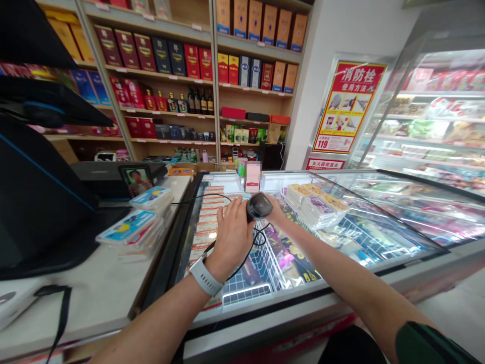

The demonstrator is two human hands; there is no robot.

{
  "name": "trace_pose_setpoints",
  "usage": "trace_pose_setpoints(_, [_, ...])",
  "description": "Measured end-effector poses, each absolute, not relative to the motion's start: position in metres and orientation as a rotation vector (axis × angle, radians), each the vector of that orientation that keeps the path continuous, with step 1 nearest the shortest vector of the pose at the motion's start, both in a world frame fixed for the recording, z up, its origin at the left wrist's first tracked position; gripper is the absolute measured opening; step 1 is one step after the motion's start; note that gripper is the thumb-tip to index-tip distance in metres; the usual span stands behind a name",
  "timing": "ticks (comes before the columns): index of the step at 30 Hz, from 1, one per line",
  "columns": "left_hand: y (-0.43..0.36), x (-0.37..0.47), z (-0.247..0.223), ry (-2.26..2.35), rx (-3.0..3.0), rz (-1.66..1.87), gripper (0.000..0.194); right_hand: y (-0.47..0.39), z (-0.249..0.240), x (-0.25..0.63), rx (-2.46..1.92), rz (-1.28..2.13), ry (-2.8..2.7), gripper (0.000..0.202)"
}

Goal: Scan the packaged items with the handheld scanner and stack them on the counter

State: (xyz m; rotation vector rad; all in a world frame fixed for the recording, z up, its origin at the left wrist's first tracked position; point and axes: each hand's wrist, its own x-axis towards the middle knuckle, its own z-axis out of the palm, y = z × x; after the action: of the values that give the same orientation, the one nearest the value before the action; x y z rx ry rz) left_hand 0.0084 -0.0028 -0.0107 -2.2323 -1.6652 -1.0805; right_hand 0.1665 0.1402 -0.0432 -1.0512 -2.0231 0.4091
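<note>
A black handheld barcode scanner (pixel 259 206) is held above the glass top of a display freezer (pixel 227 323). My left hand (pixel 233 232), with a pale watch on its wrist, is closed against the scanner's left side. My right hand (pixel 276 210) is just to the right of the scanner, which hides its fingers; I cannot tell whether it grips anything. A looped black cable (pixel 259 236) hangs below the scanner. Just beyond it, a phone (pixel 252 178) with a pinkish screen stands upright.
Stacked plastic packs (pixel 320 210) lie on the freezer glass at right. More packs (pixel 129 225) stand on the counter (pixel 102 298) at left, beside a black monitor (pixel 34 187). Shelves (pixel 162 76) of boxes and bottles line the back; a glass-fronted cooler (pixel 435 111) stands at right.
</note>
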Motion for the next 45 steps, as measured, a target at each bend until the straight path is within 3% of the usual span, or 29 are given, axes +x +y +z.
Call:
trace_pose_setpoints(11, [0.001,0.008,-0.013,-1.687,-2.249,-1.002,0.047,0.096,-0.067,0.242,-1.194,0.783,-1.839,0.041])
trace_pose_setpoints(14, [0.005,0.004,-0.014,-1.689,-2.236,-1.018,0.047,0.089,-0.067,0.246,-1.190,0.559,-1.978,0.047])
trace_pose_setpoints(20, [0.011,-0.002,-0.013,-1.762,-2.209,-1.024,0.048,0.080,-0.059,0.243,-1.244,0.041,-2.237,0.020])
trace_pose_setpoints(24, [0.013,-0.004,-0.014,-1.754,-2.204,-1.024,0.049,0.075,-0.057,0.238,-1.256,-0.221,-2.217,0.024])
trace_pose_setpoints(28, [0.014,-0.004,-0.015,-1.738,-2.220,-1.026,0.050,0.073,-0.058,0.228,-1.226,-0.213,-2.159,0.023])
trace_pose_setpoints(36, [0.014,-0.004,-0.012,-1.745,-2.229,-1.047,0.051,0.069,-0.050,0.185,-1.419,-0.231,-2.234,0.047])
trace_pose_setpoints(45, [0.016,-0.006,-0.013,-1.751,-2.238,-1.045,0.051,0.069,-0.045,0.172,-1.685,-0.236,-2.317,0.047])
